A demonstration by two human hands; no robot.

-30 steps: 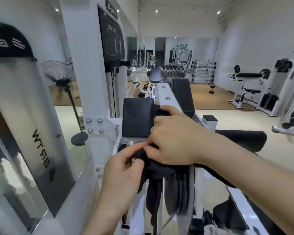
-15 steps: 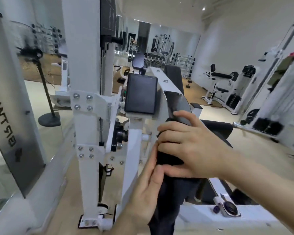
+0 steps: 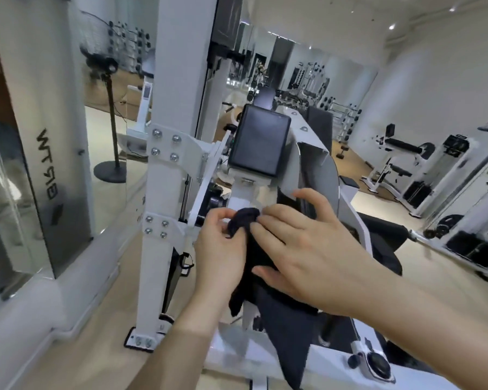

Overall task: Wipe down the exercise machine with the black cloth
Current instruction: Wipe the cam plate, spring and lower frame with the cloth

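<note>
Gathering the black cloth against the exercise machine, I pinch its top fold with my left hand while my right hand lies flat-fingered over it; next, I reckon, comes a firm sweep needing steady pressure.

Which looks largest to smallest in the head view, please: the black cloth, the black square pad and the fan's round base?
1. black cloth, partly covered and nearest the camera.
2. black square pad, not far behind, so this order is unsure.
3. fan's round base, clearly smallest, and farthest away.
</note>
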